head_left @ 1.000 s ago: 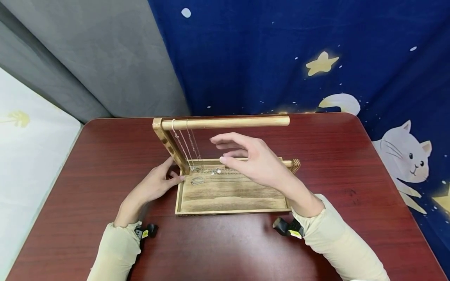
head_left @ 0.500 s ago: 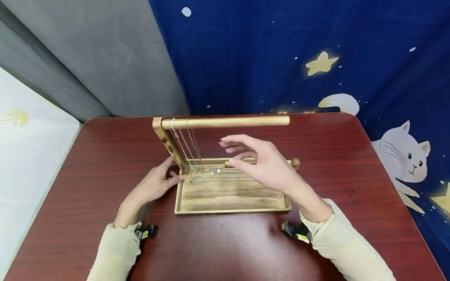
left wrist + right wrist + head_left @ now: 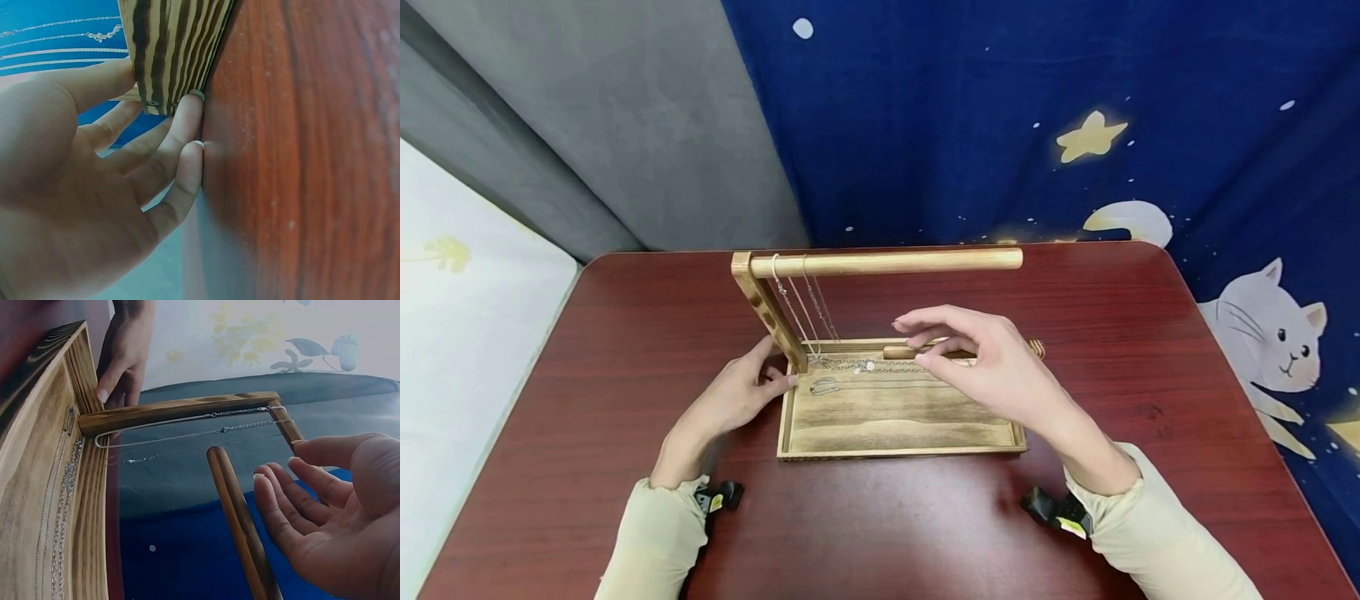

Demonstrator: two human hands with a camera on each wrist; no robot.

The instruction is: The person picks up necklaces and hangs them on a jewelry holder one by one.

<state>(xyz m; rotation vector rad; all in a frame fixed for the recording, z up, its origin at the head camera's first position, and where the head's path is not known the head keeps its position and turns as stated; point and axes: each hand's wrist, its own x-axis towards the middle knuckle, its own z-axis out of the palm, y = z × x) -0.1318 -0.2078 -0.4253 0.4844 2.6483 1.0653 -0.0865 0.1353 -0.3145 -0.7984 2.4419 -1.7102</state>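
A wooden jewellery stand sits mid-table: a shallow tray (image 3: 895,427), an upright post (image 3: 767,308) at its left and a long top bar (image 3: 887,262). Thin necklaces (image 3: 805,304) hang from the bar's left end. More chains (image 3: 850,367) lie in the tray's back left. My left hand (image 3: 769,368) rests with straight fingers (image 3: 184,122) against the post's foot (image 3: 169,50). My right hand (image 3: 925,340) hovers with relaxed fingers and nothing in it, over the tray's back edge, just above a short lower rod (image 3: 901,352). In the right wrist view the right hand (image 3: 294,487) sits beside that rod (image 3: 240,525).
The stand is on a red-brown table (image 3: 587,400) with rounded corners. A blue curtain (image 3: 1000,125) with stars and a cat hangs behind, a grey panel (image 3: 625,125) stands at back left, and a white surface (image 3: 460,317) lies to the left.
My right hand has drifted right and down, from beside the hanging necklaces to just above the lower rod. The left hand has stayed at the post's foot.
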